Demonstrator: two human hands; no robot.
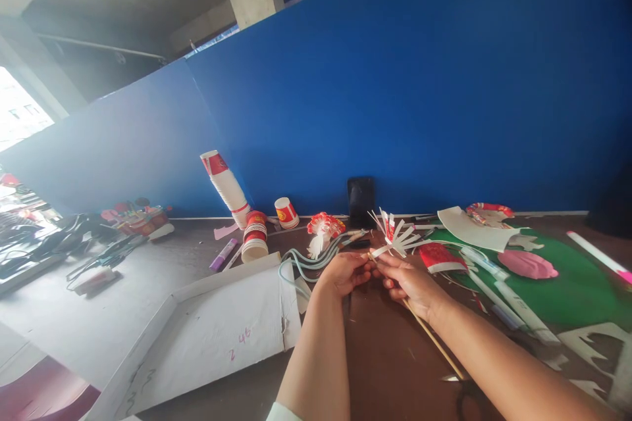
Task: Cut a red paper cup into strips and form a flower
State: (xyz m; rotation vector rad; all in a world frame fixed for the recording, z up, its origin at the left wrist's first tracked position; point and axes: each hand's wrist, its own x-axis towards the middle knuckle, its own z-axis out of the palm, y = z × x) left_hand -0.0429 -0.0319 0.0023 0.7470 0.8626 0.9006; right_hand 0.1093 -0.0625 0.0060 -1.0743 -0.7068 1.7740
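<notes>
My right hand [407, 283] is closed round a thin wooden stick [434, 341], which slants down toward the front right. Close beside it, my left hand [347, 271] pinches at the stick's upper end, fingertips nearly meeting those of the right. A fringed white and red paper strip [396, 241], cut into narrow petals that fan outward, sits at that end, just above the right fingers. Whether the left fingertips also grip the paper is hidden. Behind the left hand lie several pale blue-grey cords [309, 260] and a red and white paper flower [324, 230].
A white box lid [207, 329] lies at left. Behind it stand leaning stacked paper cups [227, 187] and a single cup [286, 212]. To the right are a red cup piece [442, 257], a pink oval [528, 264], a green sheet [567, 296], and pens. A blue partition [395, 92] closes the back.
</notes>
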